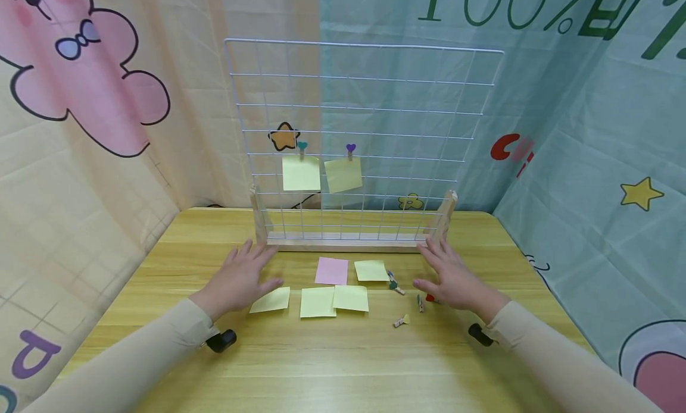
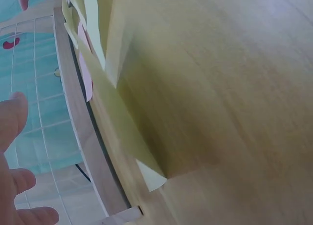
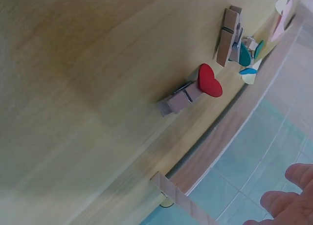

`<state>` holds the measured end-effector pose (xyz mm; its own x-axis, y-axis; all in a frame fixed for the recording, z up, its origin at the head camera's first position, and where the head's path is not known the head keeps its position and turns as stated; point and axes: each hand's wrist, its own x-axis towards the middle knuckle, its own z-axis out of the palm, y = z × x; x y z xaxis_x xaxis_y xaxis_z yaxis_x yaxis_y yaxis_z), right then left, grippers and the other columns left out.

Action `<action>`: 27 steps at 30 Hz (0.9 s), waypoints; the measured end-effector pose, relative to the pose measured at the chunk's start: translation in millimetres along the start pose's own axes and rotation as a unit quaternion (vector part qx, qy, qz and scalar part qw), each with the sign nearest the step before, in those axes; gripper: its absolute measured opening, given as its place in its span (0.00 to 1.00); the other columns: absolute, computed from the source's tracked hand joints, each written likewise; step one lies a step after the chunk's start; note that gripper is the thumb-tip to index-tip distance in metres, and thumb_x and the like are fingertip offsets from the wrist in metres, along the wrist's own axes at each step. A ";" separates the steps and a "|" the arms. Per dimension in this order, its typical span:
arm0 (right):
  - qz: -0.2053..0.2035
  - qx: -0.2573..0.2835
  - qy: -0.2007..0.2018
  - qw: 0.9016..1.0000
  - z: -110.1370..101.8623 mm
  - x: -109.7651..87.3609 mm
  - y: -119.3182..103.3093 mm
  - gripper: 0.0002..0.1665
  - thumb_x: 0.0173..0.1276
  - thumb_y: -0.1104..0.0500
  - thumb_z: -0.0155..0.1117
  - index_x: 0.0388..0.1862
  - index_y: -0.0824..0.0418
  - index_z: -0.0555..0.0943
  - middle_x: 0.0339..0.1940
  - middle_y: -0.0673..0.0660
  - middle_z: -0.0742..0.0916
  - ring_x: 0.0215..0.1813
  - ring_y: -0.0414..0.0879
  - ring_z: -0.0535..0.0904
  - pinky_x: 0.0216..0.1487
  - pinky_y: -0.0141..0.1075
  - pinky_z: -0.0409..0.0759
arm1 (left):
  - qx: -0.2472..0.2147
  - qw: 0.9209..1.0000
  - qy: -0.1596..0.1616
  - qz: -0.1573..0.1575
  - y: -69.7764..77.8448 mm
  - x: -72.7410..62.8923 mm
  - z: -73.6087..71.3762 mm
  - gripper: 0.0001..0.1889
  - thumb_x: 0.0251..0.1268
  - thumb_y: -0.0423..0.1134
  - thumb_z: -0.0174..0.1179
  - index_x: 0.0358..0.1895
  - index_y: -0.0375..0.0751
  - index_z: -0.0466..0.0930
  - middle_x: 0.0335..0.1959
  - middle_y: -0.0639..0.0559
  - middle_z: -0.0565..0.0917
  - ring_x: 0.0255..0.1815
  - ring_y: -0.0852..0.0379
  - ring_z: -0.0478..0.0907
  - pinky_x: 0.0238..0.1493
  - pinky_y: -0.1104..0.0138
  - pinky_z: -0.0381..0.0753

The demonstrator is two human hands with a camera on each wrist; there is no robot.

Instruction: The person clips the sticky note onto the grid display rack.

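Observation:
My left hand [image 1: 240, 282] is spread with straight fingers beside the left foot of a white wire grid rack [image 1: 354, 108]. Under its thumb side, a yellow sticky note [image 1: 270, 300] lies on the table; in the left wrist view that note [image 2: 120, 122] stands partly raised. Near the rack's right foot, my right hand [image 1: 455, 276] is likewise spread, holding nothing. Small wooden clothespins lie by it, including a red heart clothespin [image 3: 183, 99] and a plain-looking clothespin [image 3: 228, 36]. Two yellow notes [image 1: 301, 174] hang on the grid, clipped with a teal heart clothespin [image 1: 302, 146] and a purple heart clothespin [image 1: 351, 149].
Between the hands lie a pink sticky note [image 1: 331, 271] and several yellow notes [image 1: 318, 303]. A clothespin with a pale yellow top [image 1: 401, 321] is nearer the front. The rack's wooden base [image 1: 343, 246] crosses the back of the table [image 1: 343, 365]; printed curtains [image 1: 579, 151] surround it.

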<state>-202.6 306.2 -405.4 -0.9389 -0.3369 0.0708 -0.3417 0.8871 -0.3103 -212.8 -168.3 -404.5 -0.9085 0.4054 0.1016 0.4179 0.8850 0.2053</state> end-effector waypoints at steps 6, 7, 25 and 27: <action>0.007 -0.001 -0.006 1.000 4.3 -2.7 1.8 0.51 0.76 0.42 0.67 0.87 0.59 0.56 0.88 0.69 0.54 0.85 0.77 0.41 0.77 0.75 0.53 | -0.003 1.000 -0.005 -0.005 -1.4 -4.5 5.2 0.42 0.74 0.62 0.61 0.83 0.44 0.61 0.83 0.31 0.61 0.83 0.22 0.51 0.77 0.26 0.50; 0.008 -0.002 -0.008 1.000 4.8 -3.3 2.1 0.51 0.76 0.42 0.67 0.87 0.59 0.56 0.88 0.69 0.54 0.85 0.77 0.42 0.77 0.75 0.53 | -0.003 1.000 -0.006 -0.007 -1.9 -5.2 6.3 0.42 0.74 0.62 0.61 0.83 0.44 0.61 0.82 0.31 0.61 0.83 0.22 0.51 0.77 0.26 0.50; -0.005 0.010 -0.017 1.000 11.6 -11.1 14.1 0.50 0.74 0.44 0.69 0.84 0.65 0.60 0.84 0.74 0.60 0.84 0.78 0.49 0.77 0.73 0.57 | -0.009 0.999 -0.039 -0.007 -9.2 -16.1 17.2 0.38 0.76 0.61 0.60 0.79 0.41 0.67 0.77 0.33 0.71 0.79 0.23 0.61 0.75 0.26 0.56; -0.006 0.011 -0.018 1.000 12.2 -11.8 13.9 0.50 0.74 0.44 0.69 0.84 0.65 0.60 0.84 0.74 0.60 0.83 0.79 0.49 0.77 0.73 0.58 | -0.010 0.999 -0.041 -0.008 -10.7 -17.1 18.6 0.38 0.76 0.61 0.60 0.79 0.41 0.67 0.77 0.33 0.72 0.79 0.23 0.62 0.75 0.26 0.56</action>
<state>-195.7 318.7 -422.2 -0.9327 -0.3585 0.0394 -0.3508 0.8762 -0.3304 -201.8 -180.5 -426.5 -0.9122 0.4093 0.0177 0.4025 0.8874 0.2248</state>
